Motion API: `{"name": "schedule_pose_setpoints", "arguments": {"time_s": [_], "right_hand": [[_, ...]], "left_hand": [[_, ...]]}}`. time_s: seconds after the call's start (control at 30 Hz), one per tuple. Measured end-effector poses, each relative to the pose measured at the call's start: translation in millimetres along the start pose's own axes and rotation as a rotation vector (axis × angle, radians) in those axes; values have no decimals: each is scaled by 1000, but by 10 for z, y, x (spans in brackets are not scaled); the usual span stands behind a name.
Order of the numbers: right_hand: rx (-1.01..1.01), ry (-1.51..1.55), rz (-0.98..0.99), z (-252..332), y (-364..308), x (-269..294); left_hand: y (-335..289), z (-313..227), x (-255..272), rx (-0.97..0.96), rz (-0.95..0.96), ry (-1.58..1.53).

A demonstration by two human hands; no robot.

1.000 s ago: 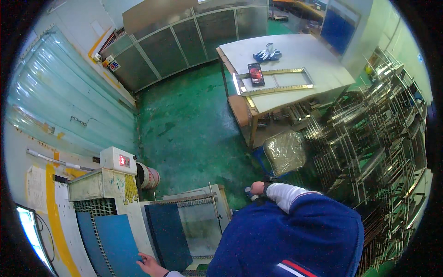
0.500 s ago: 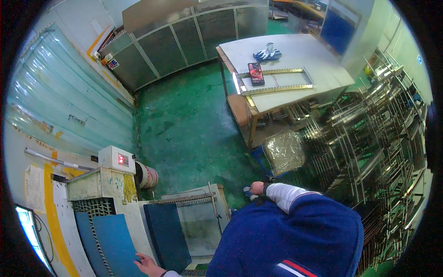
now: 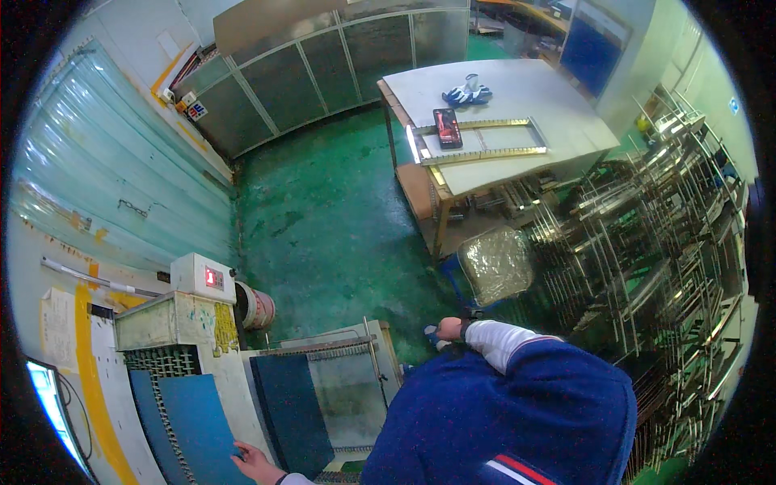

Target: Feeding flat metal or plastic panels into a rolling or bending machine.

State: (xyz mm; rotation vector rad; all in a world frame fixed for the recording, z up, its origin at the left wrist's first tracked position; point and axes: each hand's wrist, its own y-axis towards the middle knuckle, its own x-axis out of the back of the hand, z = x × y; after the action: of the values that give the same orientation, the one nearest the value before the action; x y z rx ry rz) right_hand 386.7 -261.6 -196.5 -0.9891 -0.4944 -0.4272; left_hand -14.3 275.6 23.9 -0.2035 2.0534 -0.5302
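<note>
At the lower left, my left hand (image 3: 255, 463) has its fingertips at the right edge of a flat blue panel (image 3: 194, 416), with the edge between finger and thumb. Another blue panel (image 3: 145, 404) lies beside it, along a row of small rollers (image 3: 167, 424). Both run up to the roller end of a machine (image 3: 170, 323). My right hand (image 3: 449, 328) is low in front of my body, bent at the wrist, near a blue and white shoe (image 3: 435, 335). Its fingers are mostly hidden, and I cannot see anything held in it.
A dark blue panel (image 3: 295, 412) leans in a metal rack (image 3: 352, 404) right of the rollers. A white table (image 3: 566, 105) bears a metal frame (image 3: 501, 153), phone (image 3: 447, 129) and gloves (image 3: 467, 93). A stool (image 3: 495, 263) and piled metal racks (image 3: 638, 250) crowd the right.
The view has shifted very slightly. The picture on the phone's screen is different. Both hands keep nearly the same places.
</note>
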Motion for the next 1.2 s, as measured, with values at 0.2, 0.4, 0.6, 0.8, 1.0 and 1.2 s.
{"name": "schedule_pose_setpoints", "arguments": {"time_s": [0.2,0.4,0.6,0.8,1.0,1.2], "right_hand": [[-5,15,-17,-24,39,-69],[-27,-46,-30,26,-2,-69],[-9,-29,-24,-26,-18,-44],[-13,-201,-14,-31,272,-208],[184,-28,-1,-292,138,-195],[496,-273,-12,-999,745,-604]], "left_hand": [[10,-27,-25,23,-20,32],[-106,18,-102,-22,-42,85],[-153,93,-160,17,-16,123],[464,-731,855,104,302,286],[-84,93,-148,-37,165,347],[-411,131,-307,-72,-60,333]]}}
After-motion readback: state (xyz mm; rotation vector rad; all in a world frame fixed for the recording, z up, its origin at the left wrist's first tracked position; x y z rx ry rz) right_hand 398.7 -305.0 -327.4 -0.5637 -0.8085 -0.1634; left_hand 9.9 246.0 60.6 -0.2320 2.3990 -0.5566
